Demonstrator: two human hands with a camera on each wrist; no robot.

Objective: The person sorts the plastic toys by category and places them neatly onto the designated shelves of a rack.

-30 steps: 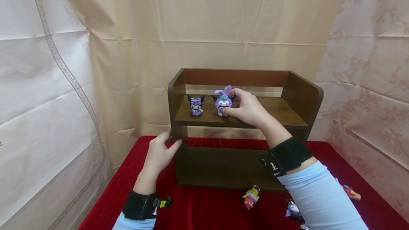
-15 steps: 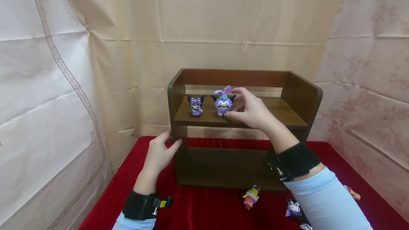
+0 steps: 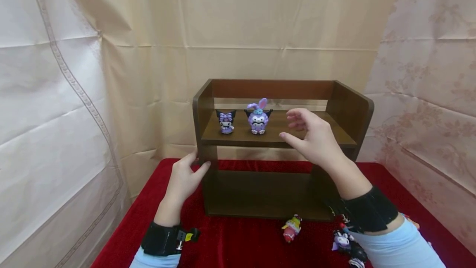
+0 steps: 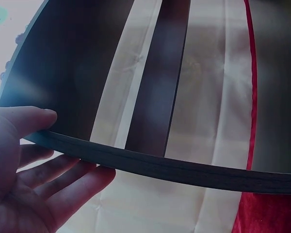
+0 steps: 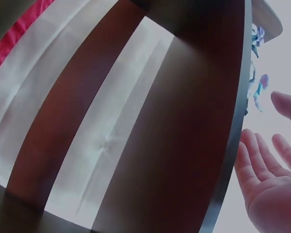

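- Your left hand (image 3: 184, 179) is pinching the left edge of the shelf (image 3: 275, 127) between thumb and fingers, apparently steadying it.
- Your right hand (image 3: 316, 137) is hovering near its upper front edge, fingers loosely spread, holding nothing.
- The bunny (image 3: 258, 120) is facing you near that edge, seemingly for visibility.

The upper shelf (image 3: 274, 130) has room right of two obstructing figurines (image 3: 258, 122).
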